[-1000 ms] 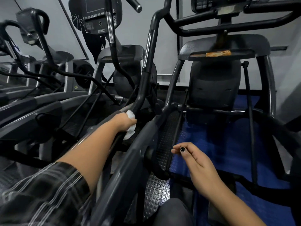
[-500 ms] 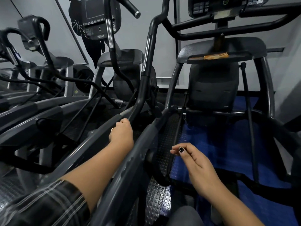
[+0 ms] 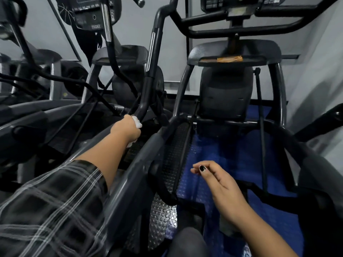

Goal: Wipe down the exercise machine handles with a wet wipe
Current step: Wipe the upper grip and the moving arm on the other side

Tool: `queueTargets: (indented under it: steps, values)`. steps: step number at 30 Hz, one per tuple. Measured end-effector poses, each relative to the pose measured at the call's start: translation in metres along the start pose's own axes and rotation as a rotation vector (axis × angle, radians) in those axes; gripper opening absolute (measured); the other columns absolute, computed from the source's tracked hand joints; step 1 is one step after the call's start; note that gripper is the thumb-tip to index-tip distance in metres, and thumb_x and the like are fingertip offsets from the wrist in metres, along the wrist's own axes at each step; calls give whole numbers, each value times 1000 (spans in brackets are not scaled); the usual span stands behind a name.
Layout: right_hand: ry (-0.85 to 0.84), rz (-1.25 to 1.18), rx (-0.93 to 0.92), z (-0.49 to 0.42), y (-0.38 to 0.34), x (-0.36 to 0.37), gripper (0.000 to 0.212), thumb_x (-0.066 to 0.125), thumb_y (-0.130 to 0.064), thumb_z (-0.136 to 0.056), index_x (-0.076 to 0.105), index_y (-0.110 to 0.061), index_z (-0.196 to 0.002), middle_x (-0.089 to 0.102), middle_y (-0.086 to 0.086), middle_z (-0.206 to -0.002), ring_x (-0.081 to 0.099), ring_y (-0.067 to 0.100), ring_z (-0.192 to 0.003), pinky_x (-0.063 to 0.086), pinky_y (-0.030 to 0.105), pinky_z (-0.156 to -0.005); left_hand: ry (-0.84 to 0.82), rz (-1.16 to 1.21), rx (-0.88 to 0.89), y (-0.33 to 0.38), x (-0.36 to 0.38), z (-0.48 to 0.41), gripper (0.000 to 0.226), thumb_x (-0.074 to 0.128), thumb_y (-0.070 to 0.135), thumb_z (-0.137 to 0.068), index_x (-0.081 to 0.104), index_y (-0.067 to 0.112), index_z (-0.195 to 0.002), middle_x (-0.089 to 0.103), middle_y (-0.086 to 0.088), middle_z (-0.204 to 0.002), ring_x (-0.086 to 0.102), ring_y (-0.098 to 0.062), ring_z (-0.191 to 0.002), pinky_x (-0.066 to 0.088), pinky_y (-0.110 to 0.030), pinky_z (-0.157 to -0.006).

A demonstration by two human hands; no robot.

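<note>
1. Moving handle bar (image 3: 148, 80): dark tube with its long axis near upright. It rises from the lower centre-left, leans slightly right, then bends right near the top, where the frame edge cuts it off. A chrome strip runs along its upper stretch.
2. Left grip (image 3: 128, 129): a bare hand clenched round the lowest curved part of the handle bar, with a white wet wipe (image 3: 137, 124) bunched between palm and tube. The wipe shows at the finger side and just below the hand. The fingers themselves are hidden behind the back of the hand.
3. Right grip (image 3: 220, 184): a bare hand, released, fingers loosely curved and holding nothing, above the blue floor mat (image 3: 241, 156) and well apart from the bar.
4. Machine tray (image 3: 204, 62): holds one flat orange item (image 3: 230, 59), too small to identify.
5. Console (image 3: 239, 4): cut off by the top edge; its markings are unreadable.
6. Plaid sleeve (image 3: 52, 210): blurred, lower left.
</note>
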State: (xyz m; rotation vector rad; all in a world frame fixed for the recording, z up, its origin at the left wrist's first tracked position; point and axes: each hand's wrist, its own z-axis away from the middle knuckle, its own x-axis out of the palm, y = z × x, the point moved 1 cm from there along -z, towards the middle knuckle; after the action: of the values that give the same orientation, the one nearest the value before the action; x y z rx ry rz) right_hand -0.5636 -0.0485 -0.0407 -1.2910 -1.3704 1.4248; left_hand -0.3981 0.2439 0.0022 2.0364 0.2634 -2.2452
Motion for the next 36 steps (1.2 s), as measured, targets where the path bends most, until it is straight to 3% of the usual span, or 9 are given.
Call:
queueTargets:
  steps: [4, 8, 12, 16, 21, 24, 29, 33, 36]
  values:
    - [-5, -23, 13, 1, -3, 5, 21, 46, -37, -98, 66, -33, -102, 70, -15, -106, 65, 4, -105, 49, 34, -97, -27, 159, 3, -16, 2, 28, 26, 47, 18, -92, 58, 4, -112, 57, -19, -117, 52, -32, -90, 46, -36, -81]
    - [-47, -33, -8, -2, -12, 18, 20, 46, -34, -100, 66, -36, -101, 71, -13, -103, 64, 37, -96, 50, 55, -91, -88, 400, -183, -46, 18, 67, 44, 60, 35, -88, 56, 0, -115, 63, -14, -107, 60, -31, -98, 46, -33, -80]
    - [-65, -48, -3, -9, -16, 31, 20, 47, -28, -101, 67, -33, -100, 71, -15, -103, 67, 14, -99, 52, 41, -95, -141, 544, -197, -73, 34, 103, 33, 61, 41, -74, 59, 9, -80, 67, -8, -77, 68, -27, -81, 48, -31, -66]
    - [-83, -68, -3, -14, -16, 37, 20, 47, -25, -102, 67, -30, -101, 72, -15, -103, 65, 2, -101, 51, 33, -96, -53, 277, -212, -68, 38, 121, 31, 59, 31, -86, 41, 10, -98, 60, -5, -83, 60, -23, -78, 49, -34, -71]
    - [-56, -36, 13, -21, -14, 37, 19, 47, -28, -101, 65, -35, -100, 71, -18, -101, 66, 27, -96, 52, 43, -89, 144, -139, -86, -39, 39, 104, 27, 54, 7, -88, 38, 7, -110, 56, -7, -99, 64, -24, -79, 48, -29, -62]
    - [-39, -21, 8, -26, -14, 33, 19, 46, -30, -101, 64, -38, -101, 70, -19, -102, 65, 31, -96, 52, 45, -90, 140, -60, -102, -24, 34, 69, 35, 57, 4, -86, 40, 3, -116, 57, -14, -110, 66, -32, -93, 52, -35, -66]
    - [9, -20, 30, -34, -7, 31, 18, 46, -28, -101, 63, -34, -105, 70, -19, -102, 65, 38, -94, 52, 53, -87, 160, 169, -151, -1, 19, 13, 33, 59, 7, -89, 40, 3, -116, 64, -18, -106, 64, -36, -101, 46, -38, -68]
    - [14, -9, 38, -34, -3, 37, 16, 47, -30, -100, 61, -37, -105, 70, -19, -103, 64, 36, -94, 53, 43, -85, 159, 227, -174, 14, 10, -22, 35, 58, 5, -88, 41, 4, -120, 62, -20, -114, 60, -38, -108, 48, -42, -77]
    - [41, -26, 78, -27, 4, 44, 16, 47, -29, -100, 61, -36, -106, 70, -19, -103, 67, 22, -92, 53, 23, -79, 147, 222, -167, 22, 4, -42, 39, 58, 9, -89, 39, 3, -123, 61, -21, -119, 58, -39, -113, 48, -43, -81]
